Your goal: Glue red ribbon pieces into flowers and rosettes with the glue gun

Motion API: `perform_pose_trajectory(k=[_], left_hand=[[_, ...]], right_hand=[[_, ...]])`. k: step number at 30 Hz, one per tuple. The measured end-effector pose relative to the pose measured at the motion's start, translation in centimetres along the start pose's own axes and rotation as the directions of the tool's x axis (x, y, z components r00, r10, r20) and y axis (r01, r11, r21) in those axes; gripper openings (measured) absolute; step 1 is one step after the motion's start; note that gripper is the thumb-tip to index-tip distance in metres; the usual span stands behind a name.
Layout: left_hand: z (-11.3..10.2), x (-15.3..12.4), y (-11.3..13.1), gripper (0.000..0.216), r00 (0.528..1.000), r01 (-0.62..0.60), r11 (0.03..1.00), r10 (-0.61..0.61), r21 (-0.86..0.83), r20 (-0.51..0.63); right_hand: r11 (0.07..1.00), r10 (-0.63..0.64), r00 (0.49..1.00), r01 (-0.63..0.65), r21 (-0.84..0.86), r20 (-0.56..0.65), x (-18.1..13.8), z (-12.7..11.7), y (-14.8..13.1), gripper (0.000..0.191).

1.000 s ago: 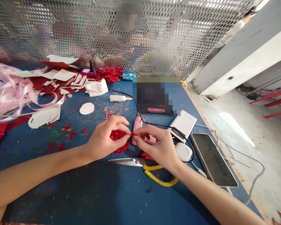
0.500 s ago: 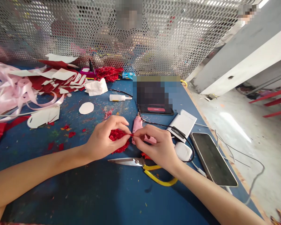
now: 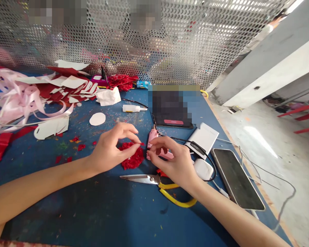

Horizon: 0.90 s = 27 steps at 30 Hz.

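Over a ruffled red rosette [image 3: 133, 158] on the table, my left hand [image 3: 115, 147] pinches a small red scrap [image 3: 142, 144] between thumb and finger. The scrap's tip pokes out past the fingertips; its material is too small to tell. My right hand [image 3: 171, 156] hovers just to the right, thumb and forefinger slightly apart, nothing visible between them. Behind its fingers lies a pink glue gun [image 3: 152, 136], partly covered. Scissors with yellow handles [image 3: 179, 204] lie below the hands, one handle partly under my right wrist.
A white power bank [image 3: 204, 137], a white charger case [image 3: 203, 169] and a phone [image 3: 238, 178] lie right, among cables. A glue bottle [image 3: 132, 108] and white paper disc [image 3: 97, 119] lie beyond. Pink ribbon [image 3: 28, 99] heaps left. Perforated metal mesh [image 3: 105, 34] stands behind.
My hands have come apart: both held the small red scrap together before, and now only the left has it. More of the red rosette shows. The view has shifted slightly.
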<state>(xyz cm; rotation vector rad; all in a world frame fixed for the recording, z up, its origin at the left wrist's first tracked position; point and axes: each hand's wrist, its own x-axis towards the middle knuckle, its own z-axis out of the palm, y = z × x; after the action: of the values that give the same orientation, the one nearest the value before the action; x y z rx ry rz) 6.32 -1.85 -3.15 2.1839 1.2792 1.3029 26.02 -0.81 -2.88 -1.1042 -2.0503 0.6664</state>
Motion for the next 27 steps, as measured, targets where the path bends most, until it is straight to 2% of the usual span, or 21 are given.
perform_pose_trajectory(k=[3, 5, 8, 10, 12, 15, 18, 20, 21, 23, 27], left_hand=[[-2.5, -0.2, -1.8, 0.028, 0.996, 0.071, 0.996, -0.068, 0.053, -0.056], [-4.3, -0.8, -3.4, 0.025, 0.99, 0.138, 0.985, -0.133, 0.108, -0.052], [-6.0, -2.1, -5.9, 0.021, 0.97, 0.233, 0.95, -0.242, 0.208, 0.021], [-6.2, -2.6, -7.2, 0.024, 0.955, 0.238, 0.935, -0.275, 0.263, 0.11], [-6.0, -2.9, -8.2, 0.024, 0.958, 0.148, 0.932, -0.218, 0.332, 0.185], [-5.9, -2.8, -8.8, 0.015, 0.967, -0.126, 0.875, 0.005, 0.467, 0.253], [-6.4, -2.6, -8.6, 0.017, 0.898, -0.414, 0.723, 0.227, 0.554, 0.376], [-6.9, -2.5, -8.4, 0.024, 0.84, -0.525, 0.647, 0.289, 0.553, 0.459], [-7.1, -2.5, -8.3, 0.026, 0.824, -0.546, 0.634, 0.287, 0.548, 0.488], [-7.6, -2.4, -8.4, 0.031, 0.823, -0.529, 0.647, 0.232, 0.55, 0.519], [-9.1, -2.3, -8.7, 0.037, 0.858, -0.367, 0.731, 0.028, 0.575, 0.512]], right_hand=[[0.999, 0.006, 1.0, -0.006, -0.038, 0.02, 0.2, 0.0, 0.6, 0.013], [0.998, 0.004, 1.0, -0.002, -0.067, 0.03, 0.5, 0.2, 1.2, 0.012], [0.996, 0.005, 0.999, -0.001, -0.091, 0.045, 0.8, 0.4, 1.7, 0.009], [0.994, 0.012, 0.999, -0.007, -0.107, 0.052, 0.9, 0.5, 1.8, 0.007], [0.992, 0.025, 0.998, -0.019, -0.122, 0.051, 1.0, 0.5, 1.8, 0.006], [0.991, 0.042, 0.998, -0.035, -0.132, 0.051, 1.1, 0.4, 1.8, 0.008], [0.988, 0.043, 0.997, -0.034, -0.148, 0.059, 1.1, 0.4, 1.8, 0.008], [0.986, 0.029, 0.998, -0.018, -0.169, 0.059, 1.1, 0.3, 1.8, 0.008], [0.983, 0.018, 0.998, -0.008, -0.183, 0.057, 1.0, 0.2, 1.8, 0.008], [0.976, -0.015, 0.999, 0.024, -0.216, 0.046, 1.0, 0.1, 1.8, 0.007], [0.948, -0.117, 0.993, 0.114, -0.299, 0.008, 1.0, -0.6, 1.4, 0.007]])
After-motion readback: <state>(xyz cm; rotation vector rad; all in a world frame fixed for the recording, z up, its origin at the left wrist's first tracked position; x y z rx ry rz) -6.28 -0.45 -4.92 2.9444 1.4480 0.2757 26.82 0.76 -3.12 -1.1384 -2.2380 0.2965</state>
